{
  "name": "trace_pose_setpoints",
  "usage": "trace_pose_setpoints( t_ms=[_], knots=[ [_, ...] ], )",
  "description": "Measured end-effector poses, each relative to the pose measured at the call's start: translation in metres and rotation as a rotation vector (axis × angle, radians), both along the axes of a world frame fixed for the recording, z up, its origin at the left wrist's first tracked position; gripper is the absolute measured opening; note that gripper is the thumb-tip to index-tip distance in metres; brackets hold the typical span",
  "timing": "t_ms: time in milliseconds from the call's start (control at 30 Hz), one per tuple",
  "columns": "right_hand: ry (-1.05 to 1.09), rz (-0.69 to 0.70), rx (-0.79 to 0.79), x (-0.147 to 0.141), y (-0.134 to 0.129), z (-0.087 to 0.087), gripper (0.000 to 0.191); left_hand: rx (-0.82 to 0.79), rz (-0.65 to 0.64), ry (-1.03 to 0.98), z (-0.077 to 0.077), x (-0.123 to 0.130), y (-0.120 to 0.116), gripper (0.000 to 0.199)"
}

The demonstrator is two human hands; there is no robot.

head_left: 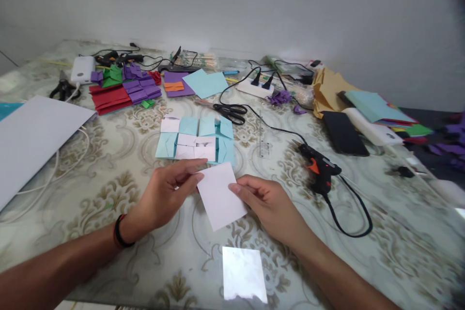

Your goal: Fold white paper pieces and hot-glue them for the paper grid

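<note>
A white square sheet of paper (221, 198) is held tilted above the table between both hands. My left hand (163, 193) pinches its upper left corner between thumb and fingers. On the right edge, my right hand (265, 203) grips the same sheet, thumb on top and fingers behind. Just beyond the sheet lies a panel of folded light-blue paper (167, 145) with white folded pieces (187, 140) among the blue ones. Nearer the front edge is a bright white square patch (243, 273); whether it is paper or a reflection, I cannot tell.
A black glue gun (321, 167) with its cord rests at the right, near a phone (344, 133). Scissors (232, 112) and a power strip (254, 88) lie farther back. Red folded paper (111, 99) and purple folded paper (143, 88) sit at the back left, beside a large white sheet (39, 140).
</note>
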State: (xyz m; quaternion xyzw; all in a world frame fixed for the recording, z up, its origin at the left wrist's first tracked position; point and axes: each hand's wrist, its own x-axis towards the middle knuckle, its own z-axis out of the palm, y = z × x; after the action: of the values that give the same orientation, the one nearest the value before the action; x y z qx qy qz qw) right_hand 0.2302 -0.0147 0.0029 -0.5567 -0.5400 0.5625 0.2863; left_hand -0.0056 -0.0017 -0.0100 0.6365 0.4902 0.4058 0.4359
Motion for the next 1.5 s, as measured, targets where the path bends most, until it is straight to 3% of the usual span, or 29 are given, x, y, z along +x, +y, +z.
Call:
trace_pose_setpoints(
  t_ms=[233,400,567,1233,1500],
  knots=[
    [0.057,0.029,-0.018,0.001,-0.001,0.002,0.044,-0.159,-0.068,-0.057,-0.005,-0.002,0.002,0.037],
    [0.087,0.051,-0.005,-0.002,-0.002,0.003,0.039,-0.119,-0.085,-0.037,-0.002,0.0,-0.001,0.031],
    [0.044,0.032,-0.006,-0.001,-0.003,-0.003,0.047,-0.129,-0.135,-0.002,0.002,0.001,-0.002,0.032],
    [0.057,0.046,0.081,-0.001,-0.002,-0.003,0.042,-0.077,-0.272,0.107,0.002,0.001,-0.002,0.033],
    [0.016,0.045,0.132,0.0,-0.007,0.003,0.038,-0.051,-0.303,0.131,0.005,0.001,-0.001,0.032]
  ],
)
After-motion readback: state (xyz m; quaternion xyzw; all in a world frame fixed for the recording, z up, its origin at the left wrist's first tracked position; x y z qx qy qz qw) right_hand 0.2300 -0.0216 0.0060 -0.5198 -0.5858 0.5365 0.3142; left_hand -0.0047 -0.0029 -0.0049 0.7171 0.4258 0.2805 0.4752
